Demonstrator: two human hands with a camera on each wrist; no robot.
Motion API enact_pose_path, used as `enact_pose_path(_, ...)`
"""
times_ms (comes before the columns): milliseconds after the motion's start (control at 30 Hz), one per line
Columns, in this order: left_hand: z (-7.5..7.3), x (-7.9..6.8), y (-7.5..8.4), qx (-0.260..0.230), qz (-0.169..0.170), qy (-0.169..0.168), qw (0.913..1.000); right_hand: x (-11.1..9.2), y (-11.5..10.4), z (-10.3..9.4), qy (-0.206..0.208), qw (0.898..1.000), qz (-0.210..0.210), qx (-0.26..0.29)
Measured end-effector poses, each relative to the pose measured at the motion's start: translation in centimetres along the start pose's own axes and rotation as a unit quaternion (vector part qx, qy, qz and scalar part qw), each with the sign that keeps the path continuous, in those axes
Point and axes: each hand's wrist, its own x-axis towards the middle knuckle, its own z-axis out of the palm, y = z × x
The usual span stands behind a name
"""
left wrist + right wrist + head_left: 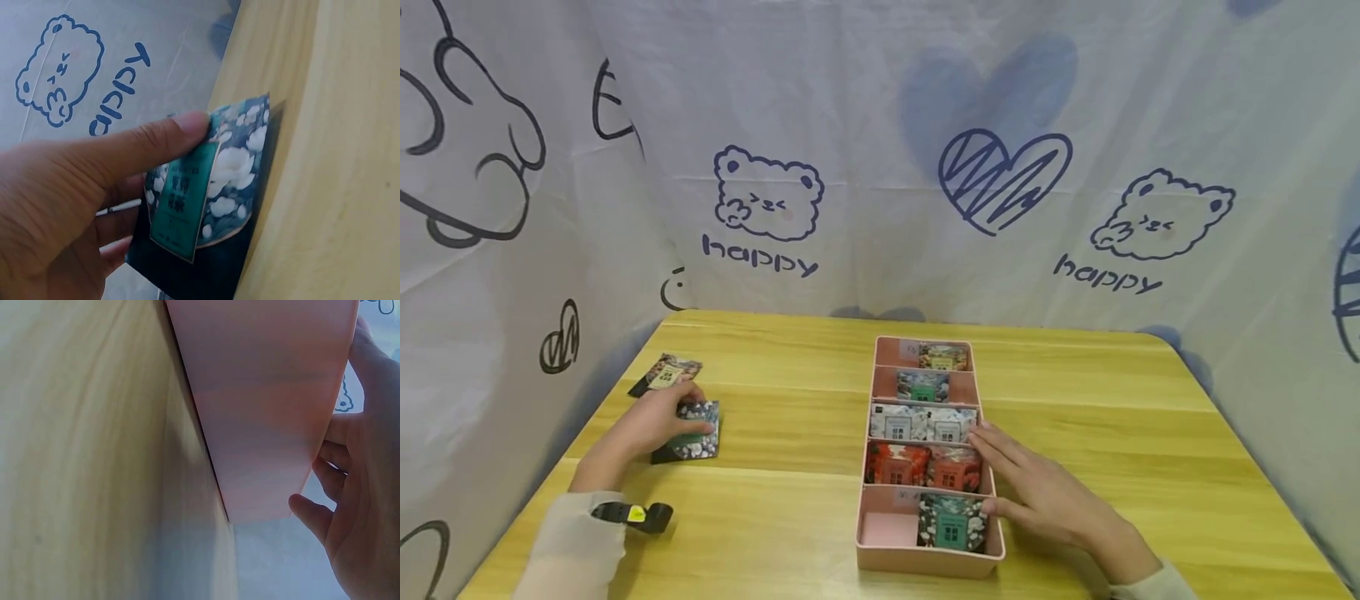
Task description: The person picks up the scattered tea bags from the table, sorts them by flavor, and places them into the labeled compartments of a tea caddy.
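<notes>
My left hand (651,425) pinches a dark green sachet with white flowers (703,447) at the left of the table. In the left wrist view, the thumb lies across the front of this sachet (231,169), beside its green label, and the other fingers are mostly hidden behind it. My right hand (1056,504) rests along the right rim of a pink divided box (887,529), its fingers fairly straight. The right wrist view shows the box's plain side wall (262,412) with the hand (359,481) at its upper edge.
A dark sachet with a pale yellow label (666,372) lies just beyond my left hand. The box's compartments hold a yellow sachet (943,358), a blue-green one (923,387), white ones (898,423), red ones (897,465) and a green one (952,523). A printed curtain (880,267) hangs behind the table.
</notes>
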Motion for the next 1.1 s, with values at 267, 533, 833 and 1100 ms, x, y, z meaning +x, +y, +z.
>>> enact_pose_path(267, -0.3, 0.0, 0.2, -0.060, 0.023, 0.021, 0.9977, 0.1, 0.0, -0.1, -0.004, 1.000, 0.011, 0.005)
enact_pose_path(533, -0.4, 0.0, 0.3, -0.094, 0.016, 0.021, 0.9952, -0.1, 0.0, 0.0, -0.008, 1.000, 0.009, 0.005)
enact_pose_path(833, -1.2, 0.4, 0.9, -0.089, 0.044, 0.019, 0.9949, 0.0, 0.1, 0.1, 0.003, 1.000, -0.007, 0.002)
enact_pose_path(1100, -1.7, 0.5, 2.4, -0.107, 0.039, 0.023, 0.9932, 0.0, -0.1, 0.0, -0.006, 1.000, 0.002, 0.010)
